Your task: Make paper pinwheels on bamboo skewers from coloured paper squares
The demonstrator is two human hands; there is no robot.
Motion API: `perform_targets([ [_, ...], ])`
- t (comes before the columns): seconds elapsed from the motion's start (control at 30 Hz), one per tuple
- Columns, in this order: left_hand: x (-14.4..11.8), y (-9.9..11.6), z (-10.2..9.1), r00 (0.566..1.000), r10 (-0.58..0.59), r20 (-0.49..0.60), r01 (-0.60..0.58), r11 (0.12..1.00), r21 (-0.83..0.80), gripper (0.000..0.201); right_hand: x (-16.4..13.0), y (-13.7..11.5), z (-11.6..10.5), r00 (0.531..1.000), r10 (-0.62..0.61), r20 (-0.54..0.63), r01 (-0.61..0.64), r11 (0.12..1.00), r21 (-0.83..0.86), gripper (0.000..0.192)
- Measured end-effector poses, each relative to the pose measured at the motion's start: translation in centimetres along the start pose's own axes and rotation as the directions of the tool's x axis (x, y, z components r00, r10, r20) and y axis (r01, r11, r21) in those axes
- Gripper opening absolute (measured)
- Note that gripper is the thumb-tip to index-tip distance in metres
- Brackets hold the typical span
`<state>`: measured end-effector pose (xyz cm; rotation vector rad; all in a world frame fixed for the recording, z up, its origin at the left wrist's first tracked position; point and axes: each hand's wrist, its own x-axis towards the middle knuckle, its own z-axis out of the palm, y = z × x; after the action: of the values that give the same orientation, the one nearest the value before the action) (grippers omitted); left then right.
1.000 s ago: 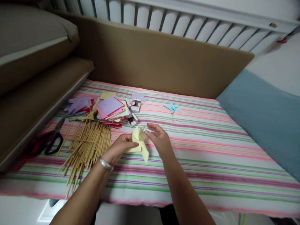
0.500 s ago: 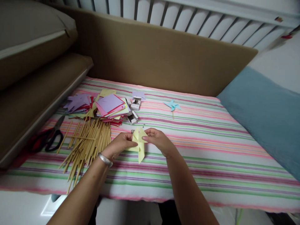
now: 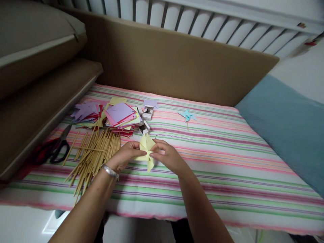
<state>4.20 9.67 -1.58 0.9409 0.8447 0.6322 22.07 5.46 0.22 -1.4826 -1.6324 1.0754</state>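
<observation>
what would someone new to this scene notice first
Probably the pale yellow paper pinwheel, held between the left hand and right hand over the striped cloth. Next, the spread of thin wooden sticks to their left, and the light blue pinwheel farther back, right of centre.

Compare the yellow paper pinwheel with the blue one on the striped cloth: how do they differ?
The yellow pinwheel is held in the left grip and right grip; the blue pinwheel lies untouched on the striped cloth. A thin stick shows below the blue pinwheel; none is visible on the yellow pinwheel. Both have pointed, folded paper blades.
</observation>
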Motion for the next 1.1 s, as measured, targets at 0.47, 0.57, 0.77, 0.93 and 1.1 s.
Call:
perform_targets([
  [0.47,0.2,-0.4,-0.4,0.994,-0.008,0.107,0.008,1.0,0.0,0.019,0.0,-0.2,-1.1,0.982,-0.099,0.159,0.083,0.991,0.105,0.004],
  [0.57,0.1,-0.4,-0.4,0.993,-0.011,0.121,0.013,1.0,-0.01,0.018,0.0,-0.2,-1.6,0.971,-0.142,0.194,0.121,0.986,0.115,0.006],
  [0.77,0.3,-0.5,-0.4,0.988,-0.017,0.151,0.019,1.0,-0.01,0.017,0.0,0.0,-2.0,0.95,-0.194,0.245,0.169,0.978,0.119,0.008],
  [0.93,0.4,-0.6,-0.4,0.996,-0.007,0.091,0.005,1.0,0.024,0.015,0.1,-0.3,-0.8,0.982,-0.137,0.133,0.133,0.99,0.037,0.005],
  [1.1,0.3,-0.5,-0.2,0.997,-0.014,0.073,0.009,0.998,0.056,0.015,0.0,-0.5,0.1,0.995,-0.081,0.058,0.083,0.996,-0.04,0.007],
])
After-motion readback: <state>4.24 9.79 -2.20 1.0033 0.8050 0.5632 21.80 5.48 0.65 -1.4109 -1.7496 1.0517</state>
